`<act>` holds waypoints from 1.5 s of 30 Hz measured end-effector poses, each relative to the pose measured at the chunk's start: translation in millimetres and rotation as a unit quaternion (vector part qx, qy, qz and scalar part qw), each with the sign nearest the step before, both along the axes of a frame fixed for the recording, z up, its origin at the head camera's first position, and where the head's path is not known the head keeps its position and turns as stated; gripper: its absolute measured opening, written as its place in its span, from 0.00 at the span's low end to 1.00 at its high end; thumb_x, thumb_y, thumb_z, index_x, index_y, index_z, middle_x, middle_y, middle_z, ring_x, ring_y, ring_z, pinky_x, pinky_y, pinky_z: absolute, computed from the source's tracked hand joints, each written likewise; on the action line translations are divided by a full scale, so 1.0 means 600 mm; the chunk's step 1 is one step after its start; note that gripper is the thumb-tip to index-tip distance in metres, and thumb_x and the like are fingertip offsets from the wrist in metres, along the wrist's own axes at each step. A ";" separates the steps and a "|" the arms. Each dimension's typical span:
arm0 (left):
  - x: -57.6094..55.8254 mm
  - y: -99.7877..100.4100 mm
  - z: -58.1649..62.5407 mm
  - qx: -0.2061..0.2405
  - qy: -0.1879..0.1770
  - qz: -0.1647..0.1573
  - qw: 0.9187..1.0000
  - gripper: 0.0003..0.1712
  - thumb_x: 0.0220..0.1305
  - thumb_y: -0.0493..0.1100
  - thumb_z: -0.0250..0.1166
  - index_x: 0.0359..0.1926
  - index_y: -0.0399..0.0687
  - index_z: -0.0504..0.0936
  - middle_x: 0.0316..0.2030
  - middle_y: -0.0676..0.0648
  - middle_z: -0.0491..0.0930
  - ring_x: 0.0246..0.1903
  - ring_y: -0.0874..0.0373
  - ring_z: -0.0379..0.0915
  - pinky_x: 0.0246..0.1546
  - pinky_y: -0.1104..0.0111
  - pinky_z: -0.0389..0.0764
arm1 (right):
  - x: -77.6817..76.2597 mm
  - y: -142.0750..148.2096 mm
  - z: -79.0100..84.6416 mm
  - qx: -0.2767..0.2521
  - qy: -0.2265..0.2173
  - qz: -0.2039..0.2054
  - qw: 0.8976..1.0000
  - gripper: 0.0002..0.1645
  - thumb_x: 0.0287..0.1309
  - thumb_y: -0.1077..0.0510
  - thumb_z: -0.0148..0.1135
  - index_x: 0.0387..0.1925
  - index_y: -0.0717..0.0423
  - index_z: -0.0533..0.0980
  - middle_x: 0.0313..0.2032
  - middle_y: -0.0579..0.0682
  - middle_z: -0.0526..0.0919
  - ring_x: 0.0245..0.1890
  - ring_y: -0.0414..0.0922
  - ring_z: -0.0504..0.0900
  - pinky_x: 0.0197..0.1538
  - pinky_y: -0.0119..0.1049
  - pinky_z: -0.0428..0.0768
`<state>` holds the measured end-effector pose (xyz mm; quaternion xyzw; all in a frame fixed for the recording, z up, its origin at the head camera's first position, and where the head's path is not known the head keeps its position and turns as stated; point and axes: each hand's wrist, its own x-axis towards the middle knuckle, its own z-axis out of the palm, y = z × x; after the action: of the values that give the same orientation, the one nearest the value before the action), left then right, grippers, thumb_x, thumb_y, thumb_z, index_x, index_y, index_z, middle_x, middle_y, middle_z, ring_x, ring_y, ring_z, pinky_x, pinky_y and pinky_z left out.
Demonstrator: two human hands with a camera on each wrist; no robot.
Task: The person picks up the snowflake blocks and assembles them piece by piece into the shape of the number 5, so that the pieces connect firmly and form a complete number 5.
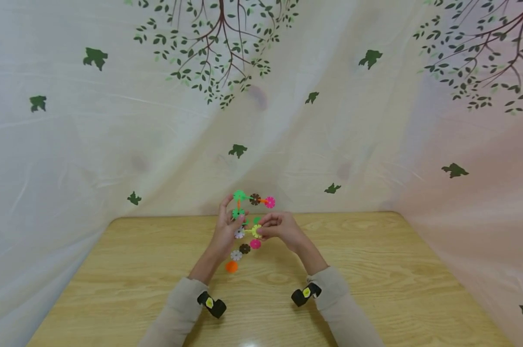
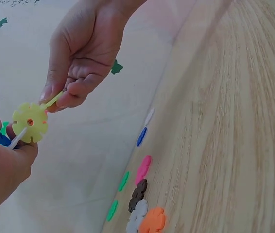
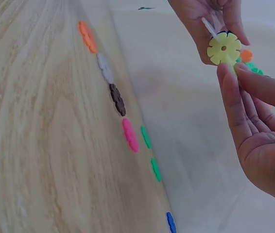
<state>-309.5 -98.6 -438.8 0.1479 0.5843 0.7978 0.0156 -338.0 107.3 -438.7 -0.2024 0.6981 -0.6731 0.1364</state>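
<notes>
My left hand [image 1: 222,236] holds a chain of slotted, flower-shaped plastic discs in front of me. Green discs [image 1: 239,195], a brown disc [image 1: 254,199] and a pink disc [image 1: 269,202] form its upper part, with orange ones seen edge-on between them. Near the left fingers, a white disc [image 2: 17,138] and a blue disc [image 2: 3,140] join a yellow disc [image 2: 23,114]. Between thumb and fingertips, my right hand [image 1: 283,230] pinches a second yellow disc [image 2: 53,99], seen edge-on, right at the first one's rim.
Loose discs lie in a row on the wooden table [image 1: 374,270]: orange [image 1: 231,266], white [image 1: 236,255], brown [image 1: 244,248] and pink [image 1: 255,244]. Two green discs [image 3: 146,137] and a blue disc [image 3: 171,222] lie near the far edge. Behind hangs a leaf-patterned curtain [image 1: 179,159].
</notes>
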 end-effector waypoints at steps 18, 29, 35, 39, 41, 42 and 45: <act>-0.003 0.000 0.001 -0.011 0.012 0.015 1.000 0.36 0.81 0.36 0.45 0.81 0.56 0.40 0.56 0.41 0.66 0.40 0.58 0.67 0.51 0.69 0.71 | 0.011 -0.016 0.007 -0.031 0.012 -0.015 0.999 0.10 0.61 0.72 0.65 0.43 0.76 0.77 0.27 0.43 0.87 0.27 0.39 0.87 0.45 0.54 0.88; -0.005 -0.001 0.002 -0.011 0.019 0.012 1.000 0.36 0.81 0.35 0.43 0.81 0.56 0.40 0.51 0.44 0.65 0.43 0.60 0.68 0.47 0.74 0.72 | 0.016 -0.023 0.016 -0.041 0.003 -0.028 0.999 0.17 0.60 0.73 0.66 0.45 0.85 0.72 0.26 0.43 0.87 0.25 0.40 0.86 0.38 0.41 0.89; -0.005 -0.002 0.000 -0.015 0.023 0.014 1.000 0.37 0.81 0.35 0.44 0.81 0.54 0.39 0.48 0.45 0.65 0.57 0.54 0.66 0.51 0.74 0.73 | 0.019 -0.026 0.018 -0.041 0.002 -0.037 0.998 0.19 0.60 0.73 0.66 0.46 0.87 0.71 0.25 0.43 0.86 0.24 0.39 0.85 0.35 0.36 0.88; -0.003 -0.002 0.001 -0.022 0.037 0.008 0.999 0.37 0.81 0.35 0.44 0.81 0.53 0.37 0.48 0.47 0.62 0.66 0.48 0.60 0.51 0.75 0.73 | 0.021 -0.030 0.015 -0.040 0.003 -0.043 0.998 0.18 0.59 0.73 0.66 0.46 0.86 0.72 0.25 0.43 0.86 0.24 0.39 0.85 0.35 0.35 0.88; -0.003 -0.002 0.002 -0.023 0.045 0.004 0.999 0.38 0.81 0.35 0.44 0.81 0.53 0.37 0.50 0.47 0.62 0.67 0.47 0.59 0.50 0.75 0.73 | 0.021 -0.031 0.013 -0.041 -0.001 -0.045 0.998 0.17 0.60 0.73 0.66 0.45 0.85 0.73 0.25 0.43 0.87 0.24 0.39 0.86 0.36 0.35 0.88; -0.002 -0.002 0.003 -0.025 0.049 0.002 0.998 0.38 0.81 0.35 0.44 0.81 0.53 0.37 0.51 0.46 0.62 0.67 0.47 0.59 0.50 0.75 0.72 | 0.020 -0.031 0.012 -0.042 -0.002 -0.046 0.998 0.16 0.60 0.74 0.66 0.45 0.84 0.73 0.25 0.43 0.87 0.24 0.39 0.86 0.36 0.35 0.88; -0.001 -0.001 0.004 -0.022 0.050 0.003 0.999 0.38 0.81 0.35 0.45 0.81 0.55 0.37 0.57 0.44 0.62 0.62 0.52 0.63 0.49 0.75 0.73 | 0.018 -0.030 0.008 -0.051 -0.008 -0.047 0.998 0.11 0.60 0.74 0.65 0.43 0.80 0.75 0.26 0.44 0.87 0.25 0.39 0.85 0.36 0.33 0.87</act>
<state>-310.3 -99.1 -436.1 0.1852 0.6022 0.7764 -0.0124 -327.4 89.5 -433.9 -0.1702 0.6709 -0.7149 0.0998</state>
